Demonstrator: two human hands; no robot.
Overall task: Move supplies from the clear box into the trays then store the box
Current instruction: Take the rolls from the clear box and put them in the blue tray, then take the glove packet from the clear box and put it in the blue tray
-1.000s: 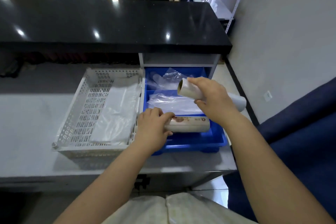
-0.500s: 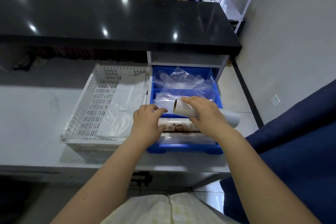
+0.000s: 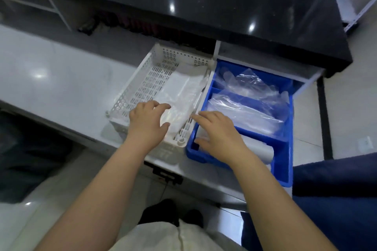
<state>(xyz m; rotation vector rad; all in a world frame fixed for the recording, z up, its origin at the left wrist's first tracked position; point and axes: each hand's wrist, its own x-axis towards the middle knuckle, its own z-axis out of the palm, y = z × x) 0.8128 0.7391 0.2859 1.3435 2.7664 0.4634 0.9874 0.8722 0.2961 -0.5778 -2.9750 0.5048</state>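
A blue tray (image 3: 285, 171) with dividers stands at the right end of the white worktop. Clear plastic bags (image 3: 251, 108) fill its back compartments. A white roll (image 3: 264, 152) lies in its front compartment. My right hand (image 3: 220, 136) is spread flat over the left end of that compartment, fingers apart, gripping nothing. A white perforated tray (image 3: 130, 87) stands just left of the blue one, with a clear plastic sheet (image 3: 179, 93) inside. Above its near right corner is my left hand (image 3: 146, 122), fingers apart and empty. No clear box is in view.
A glossy black counter top (image 3: 204, 6) overhangs the back of both trays. The white worktop (image 3: 51, 75) stretches away to the left. Dark blue upholstery (image 3: 336, 189) is close on the right. A black latch (image 3: 167, 175) sits under the worktop edge.
My right hand has set down the white roll in the blue tray's front compartment and let go. My left hand has left the printed roll and shifted left over the white tray.
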